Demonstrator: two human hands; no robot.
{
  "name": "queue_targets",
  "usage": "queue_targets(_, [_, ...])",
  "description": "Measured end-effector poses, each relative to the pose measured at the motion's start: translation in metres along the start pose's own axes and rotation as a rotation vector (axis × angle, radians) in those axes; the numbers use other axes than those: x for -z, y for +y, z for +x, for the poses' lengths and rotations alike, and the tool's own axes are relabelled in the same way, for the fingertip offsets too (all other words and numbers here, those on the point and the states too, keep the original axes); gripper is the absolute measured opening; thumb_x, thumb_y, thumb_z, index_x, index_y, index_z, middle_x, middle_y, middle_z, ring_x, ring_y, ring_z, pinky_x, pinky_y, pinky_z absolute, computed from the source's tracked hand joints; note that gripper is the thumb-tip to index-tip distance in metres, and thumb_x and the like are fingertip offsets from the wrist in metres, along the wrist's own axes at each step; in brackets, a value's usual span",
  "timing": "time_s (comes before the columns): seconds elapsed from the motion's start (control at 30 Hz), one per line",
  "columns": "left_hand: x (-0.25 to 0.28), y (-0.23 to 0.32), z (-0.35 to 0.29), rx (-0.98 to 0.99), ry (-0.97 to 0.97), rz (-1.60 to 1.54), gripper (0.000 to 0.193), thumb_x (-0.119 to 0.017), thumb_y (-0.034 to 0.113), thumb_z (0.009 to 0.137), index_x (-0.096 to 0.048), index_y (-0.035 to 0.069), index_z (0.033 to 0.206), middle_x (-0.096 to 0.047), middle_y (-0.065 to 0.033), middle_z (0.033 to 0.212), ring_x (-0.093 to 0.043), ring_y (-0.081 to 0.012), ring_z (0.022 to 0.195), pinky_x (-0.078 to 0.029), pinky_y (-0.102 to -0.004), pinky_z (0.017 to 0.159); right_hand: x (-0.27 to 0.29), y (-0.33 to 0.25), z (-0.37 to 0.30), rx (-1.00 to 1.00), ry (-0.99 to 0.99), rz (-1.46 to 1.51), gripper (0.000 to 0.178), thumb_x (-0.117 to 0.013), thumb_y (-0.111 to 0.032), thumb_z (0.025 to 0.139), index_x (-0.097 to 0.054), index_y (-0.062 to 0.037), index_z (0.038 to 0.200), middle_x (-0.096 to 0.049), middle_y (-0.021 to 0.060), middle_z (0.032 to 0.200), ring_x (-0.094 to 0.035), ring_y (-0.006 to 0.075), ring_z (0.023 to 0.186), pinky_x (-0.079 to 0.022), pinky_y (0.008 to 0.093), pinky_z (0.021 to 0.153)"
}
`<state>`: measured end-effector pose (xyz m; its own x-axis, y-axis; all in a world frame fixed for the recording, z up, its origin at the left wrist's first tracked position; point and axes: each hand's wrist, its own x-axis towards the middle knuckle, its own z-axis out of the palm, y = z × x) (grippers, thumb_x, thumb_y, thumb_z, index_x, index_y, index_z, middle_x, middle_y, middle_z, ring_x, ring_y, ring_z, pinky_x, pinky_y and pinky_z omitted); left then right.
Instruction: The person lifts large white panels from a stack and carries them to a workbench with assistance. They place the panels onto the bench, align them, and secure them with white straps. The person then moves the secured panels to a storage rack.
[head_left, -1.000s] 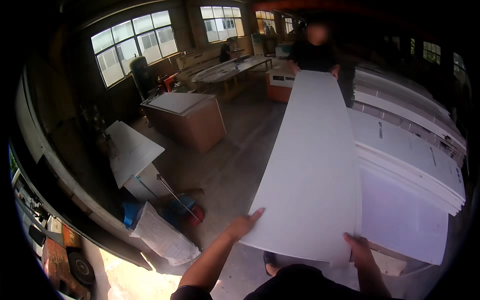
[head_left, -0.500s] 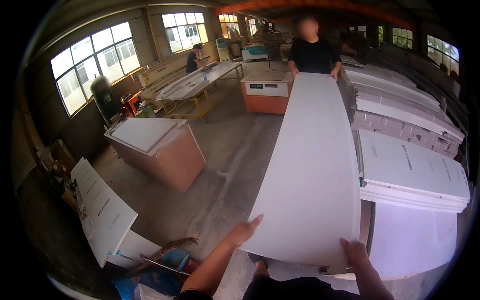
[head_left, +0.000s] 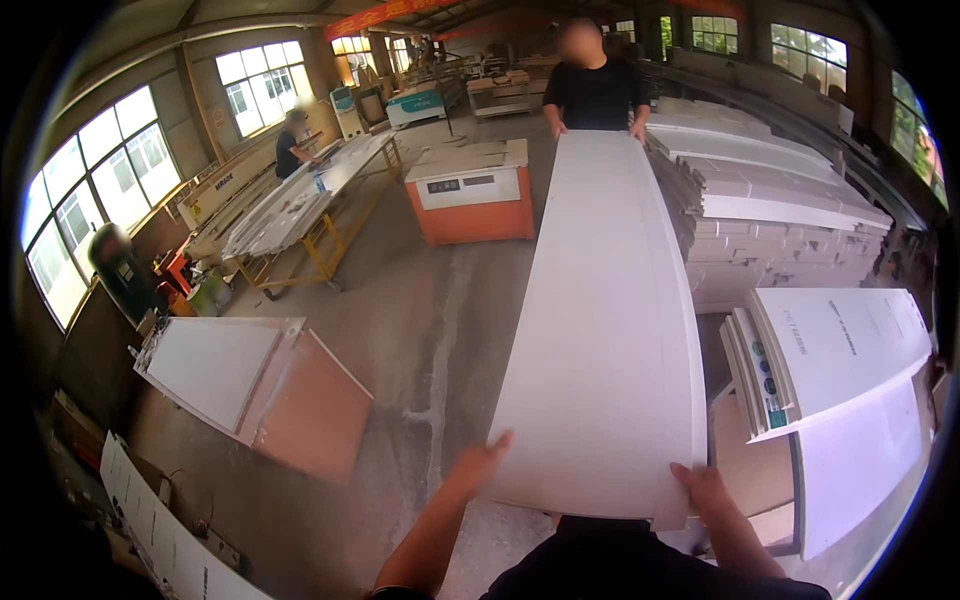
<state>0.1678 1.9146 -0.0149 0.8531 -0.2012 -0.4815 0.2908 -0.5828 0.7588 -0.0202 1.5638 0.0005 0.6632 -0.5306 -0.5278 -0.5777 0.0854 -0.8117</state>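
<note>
Panel, long and white, spans above the floor to a co-worker; left hand and right hand each clasp a side edge, thumb on top; likely stiff, heavyish, slick-faced, best held by edges at both ends.

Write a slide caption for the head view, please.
Left hand and right hand hold a white panel, a co-worker gripping its far end.
</note>
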Motion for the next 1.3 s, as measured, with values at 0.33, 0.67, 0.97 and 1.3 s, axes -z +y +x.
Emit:
queue_targets(0.33, [0.119,0.055,0.229,0.074,-0.1,0.023,0.089,-0.042,0.07,0.088,-0.06,-0.014,0.111,-0.061,-0.0333,0.111,-0.056,-0.0386,0.115,-0.043,-0.0405,0.095,-0.15,-0.133,0.167,-0.029,0.059,0.093,0.067,-0.079,-0.037,0.073,-0.055,0.0107,0.114,-0.066,0.0175,0.101,-0.067,0.0262,0.085,-0.055,0.0378,0.067])
queue_targets(0.67, [0.257,0.101,0.49,-0.022,0.031,0.047,0.086,-0.043,0.07,0.087,-0.062,-0.011,0.11,-0.061,-0.0336,0.109,-0.056,-0.0434,0.112,-0.043,-0.0421,0.095,-0.32,-0.273,0.376,0.063,0.048,0.074,0.056,-0.077,-0.032,0.078,-0.06,0.0079,0.114,-0.067,0.0142,0.102,-0.065,0.0242,0.093,-0.053,0.0362,0.076])
queue_targets(0.97, [0.409,0.181,0.735,0.003,-0.156,0.135,0.091,-0.041,0.076,0.084,-0.067,-0.012,0.088,-0.065,-0.0317,0.087,-0.066,-0.0377,0.093,-0.048,-0.0427,0.081,-0.469,-0.434,0.516,0.019,0.08,0.096,0.048,-0.075,-0.027,0.081,-0.061,0.006,0.114,-0.067,0.0119,0.102,-0.065,0.0212,0.089,-0.053,0.0358,0.075])
queue_targets(1.3, [0.483,0.25,0.976,-0.019,-0.065,0.086,0.09,-0.047,0.072,0.085,-0.064,-0.015,0.099,-0.067,-0.0258,0.093,-0.064,-0.0303,0.093,-0.049,-0.0389,0.081,-0.581,-0.558,0.711,0.074,0.057,0.258,0.044,-0.075,-0.027,0.081,-0.064,0.0049,0.109,-0.068,0.0127,0.097,-0.066,0.0226,0.088,-0.053,0.0363,0.075])
